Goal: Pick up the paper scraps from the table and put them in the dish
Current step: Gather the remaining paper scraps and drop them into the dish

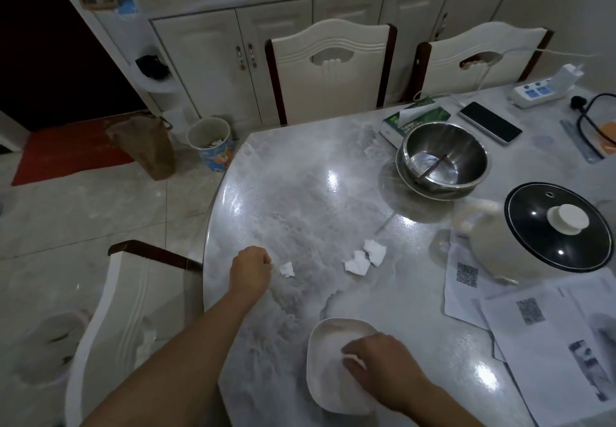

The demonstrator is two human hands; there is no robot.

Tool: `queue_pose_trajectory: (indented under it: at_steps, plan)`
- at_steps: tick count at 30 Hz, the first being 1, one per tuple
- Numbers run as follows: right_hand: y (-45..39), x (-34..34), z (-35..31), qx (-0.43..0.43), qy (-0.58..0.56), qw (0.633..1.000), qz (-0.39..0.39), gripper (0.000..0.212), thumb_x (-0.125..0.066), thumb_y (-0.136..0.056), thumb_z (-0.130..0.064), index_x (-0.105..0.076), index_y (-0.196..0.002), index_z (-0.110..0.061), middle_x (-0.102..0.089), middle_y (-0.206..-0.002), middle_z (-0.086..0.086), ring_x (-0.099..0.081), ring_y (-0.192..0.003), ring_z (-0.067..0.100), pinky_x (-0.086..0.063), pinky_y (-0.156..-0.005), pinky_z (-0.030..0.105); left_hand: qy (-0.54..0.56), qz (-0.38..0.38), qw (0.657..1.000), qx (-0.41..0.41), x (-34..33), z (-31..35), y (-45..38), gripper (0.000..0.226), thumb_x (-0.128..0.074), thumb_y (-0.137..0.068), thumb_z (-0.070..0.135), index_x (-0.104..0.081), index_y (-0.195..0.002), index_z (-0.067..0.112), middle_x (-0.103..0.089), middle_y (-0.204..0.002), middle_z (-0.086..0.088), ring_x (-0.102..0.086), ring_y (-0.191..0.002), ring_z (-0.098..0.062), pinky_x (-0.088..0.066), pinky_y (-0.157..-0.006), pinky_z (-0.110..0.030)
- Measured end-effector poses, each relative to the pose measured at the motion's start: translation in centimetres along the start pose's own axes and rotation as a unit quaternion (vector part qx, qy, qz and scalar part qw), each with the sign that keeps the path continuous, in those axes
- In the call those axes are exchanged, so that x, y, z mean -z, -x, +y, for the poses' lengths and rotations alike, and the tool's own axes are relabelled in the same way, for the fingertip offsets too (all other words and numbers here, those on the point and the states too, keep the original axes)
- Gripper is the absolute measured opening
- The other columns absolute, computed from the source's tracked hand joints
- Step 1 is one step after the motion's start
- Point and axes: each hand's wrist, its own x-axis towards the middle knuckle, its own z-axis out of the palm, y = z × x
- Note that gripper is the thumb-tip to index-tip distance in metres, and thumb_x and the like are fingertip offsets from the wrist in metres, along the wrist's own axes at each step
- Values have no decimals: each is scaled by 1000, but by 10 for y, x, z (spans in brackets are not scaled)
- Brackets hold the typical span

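Observation:
A white square dish (325, 360) sits near the table's front edge. My right hand (380, 365) rests over the dish's right half, fingers curled around a bit of white paper (350, 356). My left hand (250, 271) lies further back on the table, fingers closed, right next to a small white paper scrap (287, 270); whether it holds anything I cannot tell. Two more crumpled scraps lie to the right: one (357, 262) and another (375, 251) touching it.
A cream pot with a black glass lid (553, 226) stands at right, printed sheets (546, 326) beside it. A steel bowl (445, 156), tissue box (413, 119), phone (490, 122) and power strip (540, 91) are at the back. A chair (110, 320) stands left.

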Motion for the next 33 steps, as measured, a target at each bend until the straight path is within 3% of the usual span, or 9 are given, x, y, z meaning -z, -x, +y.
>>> queue_pose_trajectory:
  at_steps: [4,8,12,16,21,25,29,33]
  plan:
    - [-28,19,14,-28,-41,992,115,21,-53,-93,-30,-72,-101,-25,-76,-97,-2,-69,-89,20,-54,-79,32,17,-4,1000,0,-2,-3,3,13,-62,-77,3,-74,-72,7,-74,-83,-9,-66,-78,-23,-49,-69,-26]
    - [-71,42,28,-75,-73,972,210,22,-60,-90,-19,-70,-110,-21,-74,-105,4,-67,-92,27,-52,-79,35,36,-5,999,23,-5,-8,13,10,-65,-76,6,-73,-71,10,-74,-81,-6,-65,-76,-20,-48,-68,-26]
    - [-105,54,37,-79,-68,981,163,36,-62,-89,-19,-60,-125,-20,-62,-123,5,-62,-104,30,-52,-87,38,71,6,996,52,-4,-10,23,11,-69,-74,5,-74,-68,12,-74,-77,-4,-63,-69,-15,-44,-66,-23]
    - [-114,47,37,-38,32,989,137,22,-57,-91,-10,-69,-108,-14,-61,-113,6,-63,-102,27,-52,-82,34,86,10,995,58,-2,-8,36,8,-71,-76,6,-76,-76,12,-75,-79,-4,-61,-66,-11,-47,-68,-22]
    - [-105,48,29,-65,-50,987,140,16,-61,-90,-9,-76,-95,-10,-74,-97,12,-68,-90,28,-55,-80,33,142,-14,989,40,8,16,61,12,-78,-71,9,-76,-81,14,-73,-70,-3,-66,-63,-14,-55,-70,-25]
    - [-69,46,25,-81,-147,966,195,9,-71,-83,-11,-79,-86,-14,-78,-84,5,-70,-78,20,-57,-78,32,254,-79,964,31,8,36,92,25,-82,-63,2,-71,-75,20,-66,-59,-11,-64,-52,-18,-58,-60,-30]
    - [-22,25,27,-90,-182,957,206,6,-76,-80,-18,-80,-85,-20,-79,-83,-3,-68,-70,8,-57,-76,26,206,-140,968,-18,-13,41,129,23,-85,-59,8,-70,-66,23,-72,-58,-3,-65,-48,-5,-55,-53,-18]
    - [15,3,21,-87,-187,957,202,7,-74,-83,-20,-79,-89,-21,-77,-83,-7,-64,-68,2,-54,-73,20,150,-173,973,-36,-36,43,151,20,-74,-68,1,-74,-82,16,-75,-77,-5,-68,-66,-9,-59,-72,-25]
